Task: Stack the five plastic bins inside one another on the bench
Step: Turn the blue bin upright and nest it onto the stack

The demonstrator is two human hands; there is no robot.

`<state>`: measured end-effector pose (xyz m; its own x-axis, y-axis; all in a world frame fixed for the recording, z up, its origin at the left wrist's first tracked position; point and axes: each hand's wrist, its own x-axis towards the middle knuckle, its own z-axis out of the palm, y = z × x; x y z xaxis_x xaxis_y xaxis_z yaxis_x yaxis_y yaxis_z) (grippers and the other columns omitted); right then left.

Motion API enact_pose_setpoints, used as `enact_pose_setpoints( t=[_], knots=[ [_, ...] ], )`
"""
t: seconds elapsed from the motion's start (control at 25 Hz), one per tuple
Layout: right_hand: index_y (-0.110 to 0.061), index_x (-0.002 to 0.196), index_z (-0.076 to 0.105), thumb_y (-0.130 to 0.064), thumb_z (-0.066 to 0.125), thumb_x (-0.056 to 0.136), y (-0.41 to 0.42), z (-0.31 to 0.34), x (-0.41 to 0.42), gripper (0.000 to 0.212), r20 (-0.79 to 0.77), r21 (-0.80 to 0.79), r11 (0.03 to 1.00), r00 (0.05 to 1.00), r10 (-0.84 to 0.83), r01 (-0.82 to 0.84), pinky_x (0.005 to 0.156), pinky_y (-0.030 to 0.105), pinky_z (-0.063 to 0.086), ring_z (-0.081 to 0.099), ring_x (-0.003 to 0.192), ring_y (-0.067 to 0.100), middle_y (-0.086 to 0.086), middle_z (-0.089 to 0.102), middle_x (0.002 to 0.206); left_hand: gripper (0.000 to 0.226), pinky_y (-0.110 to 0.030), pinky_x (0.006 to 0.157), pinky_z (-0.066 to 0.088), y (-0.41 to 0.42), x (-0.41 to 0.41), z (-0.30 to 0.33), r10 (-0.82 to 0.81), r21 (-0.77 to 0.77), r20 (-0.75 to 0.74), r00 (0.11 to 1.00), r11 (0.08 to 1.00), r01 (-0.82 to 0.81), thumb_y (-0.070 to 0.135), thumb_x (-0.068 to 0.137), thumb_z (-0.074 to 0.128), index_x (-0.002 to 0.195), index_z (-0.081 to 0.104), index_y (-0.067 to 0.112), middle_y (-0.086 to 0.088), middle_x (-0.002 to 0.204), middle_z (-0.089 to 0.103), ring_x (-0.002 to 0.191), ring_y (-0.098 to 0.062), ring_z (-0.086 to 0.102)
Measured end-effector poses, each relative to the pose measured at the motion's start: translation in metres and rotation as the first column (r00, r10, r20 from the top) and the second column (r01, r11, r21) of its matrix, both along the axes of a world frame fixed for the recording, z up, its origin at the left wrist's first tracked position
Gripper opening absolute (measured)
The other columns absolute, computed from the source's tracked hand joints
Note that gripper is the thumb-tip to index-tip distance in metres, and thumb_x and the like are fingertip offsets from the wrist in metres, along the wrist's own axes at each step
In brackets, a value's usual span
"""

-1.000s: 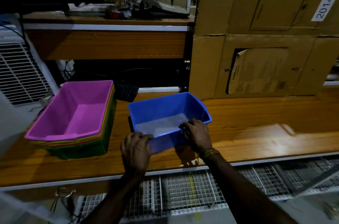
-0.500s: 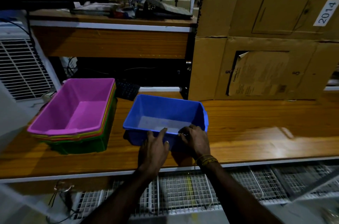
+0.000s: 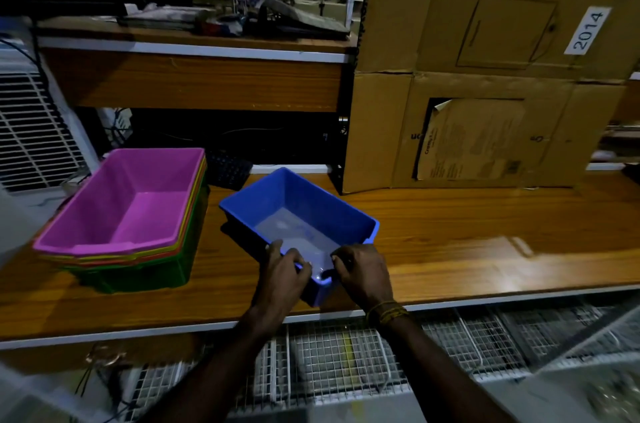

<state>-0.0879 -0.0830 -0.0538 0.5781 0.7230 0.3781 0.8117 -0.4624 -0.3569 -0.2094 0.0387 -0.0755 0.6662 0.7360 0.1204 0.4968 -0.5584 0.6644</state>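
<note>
A blue plastic bin (image 3: pixel 301 211) stands on the wooden bench (image 3: pixel 467 242), turned at an angle with one short end toward me. My left hand (image 3: pixel 282 279) and my right hand (image 3: pixel 362 273) both grip that near end, fingers hooked over its rim. To the left sits a nested stack of bins (image 3: pixel 128 225): a pink one on top, thin yellow and orange rims under it, a green one at the bottom. The blue bin is apart from the stack.
Large cardboard boxes (image 3: pixel 485 76) stand at the back right of the bench. A wooden shelf (image 3: pixel 194 76) with clutter overhangs the back left, with a dark keyboard (image 3: pixel 228 169) under it. White wire racks (image 3: pixel 346 353) lie below the bench's front edge.
The blue bin has rotated so a short end now points at me. Both hands shifted along the rim and now hold that near end close together.
</note>
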Motion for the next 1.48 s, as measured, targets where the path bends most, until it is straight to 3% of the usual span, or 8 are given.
enact_pose_setpoints(
  t=[0.2,0.4,0.48,0.64,0.76,1.04,1.24,1.48],
  knots=[
    [-0.024,0.097,0.074,-0.031,0.057,0.085,0.003,-0.005,-0.009,0.022,-0.067,-0.023,0.985,0.984,0.168,-0.169,0.075,0.036,0.047,0.062,0.091,0.023,0.001,0.072,0.096,0.037,-0.033,0.079,0.049,0.023,-0.008,0.013,0.016,-0.047,-0.013,1.0,0.999,-0.017,0.005,0.079,0.062,0.112,0.059,0.02,-0.011,0.154,0.027,0.108,-0.033,0.059],
    [-0.026,0.093,0.073,-0.036,0.063,0.084,-0.001,-0.014,0.006,0.017,0.001,-0.046,0.989,0.99,0.138,-0.138,0.077,0.035,0.047,0.06,0.096,0.023,0.001,0.065,0.101,0.051,-0.041,0.07,0.059,0.043,-0.014,0.0,0.059,-0.025,-0.032,0.998,0.998,-0.06,-0.012,0.082,0.049,0.111,0.062,0.027,-0.01,0.155,0.026,0.12,-0.034,0.056],
    [-0.027,0.095,0.072,-0.04,0.062,0.085,-0.004,-0.018,0.014,0.02,-0.039,-0.06,0.992,0.993,0.113,-0.115,0.085,0.037,0.047,0.057,0.108,0.025,0.004,0.062,0.114,0.054,-0.044,0.077,0.059,0.047,-0.018,-0.002,0.078,0.026,-0.034,0.996,0.997,-0.077,-0.014,0.08,0.049,0.108,0.063,0.029,-0.01,0.153,0.028,0.128,-0.036,0.049],
    [-0.026,0.113,0.066,-0.044,0.056,0.089,-0.003,-0.021,0.017,0.032,-0.058,-0.083,0.993,0.995,0.082,-0.086,0.105,0.044,0.04,0.038,0.136,0.032,0.014,0.042,0.146,0.047,-0.038,0.097,0.048,0.013,-0.017,0.008,0.196,0.154,-0.105,0.975,0.972,-0.178,0.0,0.082,0.054,0.119,0.064,0.029,-0.012,0.148,0.04,0.131,-0.032,0.045],
    [-0.027,0.13,0.057,-0.051,0.052,0.091,0.0,-0.021,0.019,0.046,-0.193,-0.16,0.981,0.978,0.078,-0.11,0.108,0.045,0.04,0.032,0.141,0.034,0.015,0.027,0.156,0.043,-0.039,0.107,0.038,-0.013,-0.01,0.007,0.284,0.211,-0.133,0.95,0.944,-0.252,0.021,0.084,0.057,0.127,0.06,0.029,-0.014,0.148,0.038,0.132,-0.032,0.04],
    [-0.027,0.125,0.061,-0.07,0.041,0.08,-0.008,-0.019,0.02,0.065,-0.129,-0.135,0.986,0.989,0.076,-0.094,0.102,0.044,0.04,0.037,0.131,0.035,0.017,0.043,0.143,0.043,-0.042,0.103,0.041,-0.02,-0.007,0.006,0.364,0.189,-0.109,0.925,0.921,-0.34,0.035,0.083,0.061,0.126,0.059,0.028,-0.02,0.146,0.039,0.128,-0.039,0.044],
    [-0.023,0.126,0.062,-0.053,0.063,0.085,0.001,-0.015,0.017,0.051,-0.288,-0.039,0.995,0.955,0.075,-0.09,0.103,0.041,0.04,0.04,0.128,0.036,0.015,0.038,0.146,0.044,-0.042,0.102,0.039,-0.016,-0.008,0.01,0.35,0.216,-0.175,0.92,0.926,-0.311,0.039,0.083,0.061,0.126,0.059,0.028,-0.017,0.144,0.038,0.127,-0.037,0.04],
    [-0.027,0.128,0.058,-0.053,0.06,0.085,0.019,-0.011,0.014,0.051,-0.215,-0.149,0.989,0.976,-0.015,-0.018,0.103,0.041,0.04,0.043,0.124,0.037,0.015,0.038,0.146,0.042,-0.043,0.099,0.041,0.006,-0.006,0.015,0.318,0.168,-0.173,0.932,0.942,-0.291,0.04,0.083,0.061,0.124,0.06,0.031,-0.013,0.148,0.036,0.128,-0.037,0.038]
  ],
)
